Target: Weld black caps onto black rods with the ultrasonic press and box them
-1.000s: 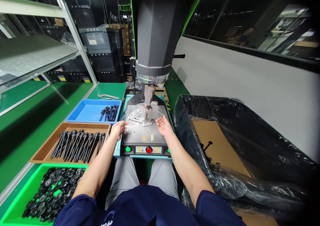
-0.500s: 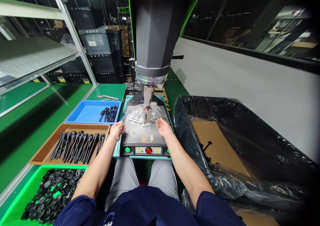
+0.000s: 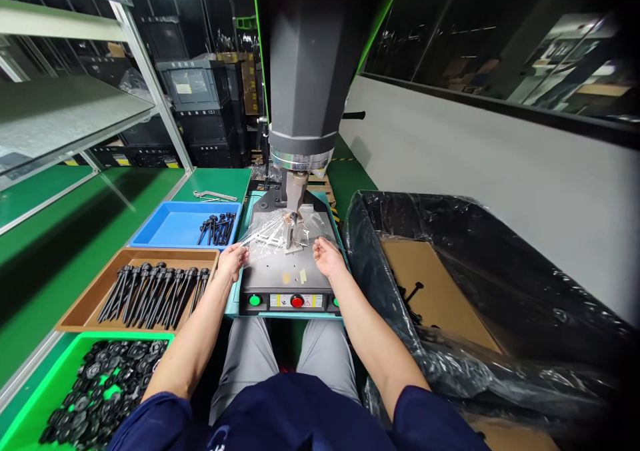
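**Both hands at the near edge of a clear bag under the press**

At the far left, a green tray (image 3: 20, 408) holds black round parts, and at its 12 o'clock a brown tray (image 3: 87, 301) holds black rods (image 3: 153, 288) lying side by side. Beyond that is a blue tray (image 3: 165, 228) with a few more rods, then a wrench (image 3: 215, 195) on the green bench.

The left hand (image 3: 231, 262) rests at the left edge of the press plate (image 3: 280, 274), fingers drawn close together. The fingertips meet the near-left corner of the clear plastic bag (image 3: 270, 232); I cannot tell whether they pinch it.

The bag lies at 1 o'clock from this hand and 11 o'clock from the right hand (image 3: 326, 258). Its long axis runs 9 to 3 across the plate. The press horn (image 3: 296, 190) stands over the bag's middle, at 12 o'clock between the hands.

The right hand's fingers are loosely curled at the bag's near-right edge, with the grip unclear. Both hands are about equally near the bag.

At 3 o'clock sits a cardboard box (image 3: 440, 291) lined with black film.
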